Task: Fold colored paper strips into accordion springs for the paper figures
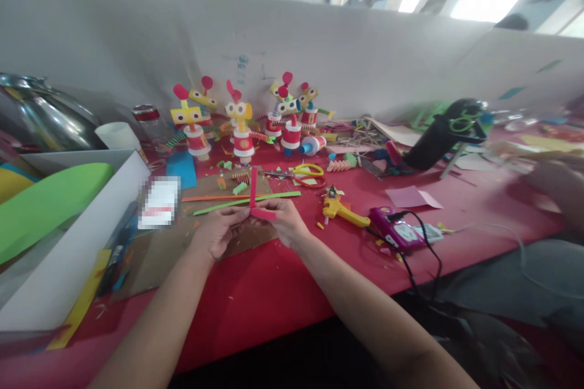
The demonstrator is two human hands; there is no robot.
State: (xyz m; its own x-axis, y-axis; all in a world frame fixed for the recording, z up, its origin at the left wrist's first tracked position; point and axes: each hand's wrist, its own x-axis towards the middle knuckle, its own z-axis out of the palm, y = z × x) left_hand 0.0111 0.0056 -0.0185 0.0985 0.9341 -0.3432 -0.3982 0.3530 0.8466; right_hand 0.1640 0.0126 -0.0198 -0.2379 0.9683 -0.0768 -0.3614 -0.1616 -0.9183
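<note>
Two pink-red paper strips [253, 187] meet at a corner between my hands, one pointing away from me and the other to the right. My left hand [222, 228] pinches the corner where they join. My right hand [285, 219] is closed around the strip that runs to the right. Just beyond my fingers lie a green paper strip [278, 196] and an orange paper strip [205, 199] on a brown cardboard sheet [157, 267]. Behind them are scissors [310, 173] with yellow and red handles and a small coiled paper spring [240, 178].
Several paper-cup figures [243, 141] stand along the white partition. A yellow glue gun [342, 214] lies to the right, beside a purple power strip [399, 231] with a black cord. At left is a white box [132, 173] holding coloured paper. Another person's hand [559, 179] shows at far right.
</note>
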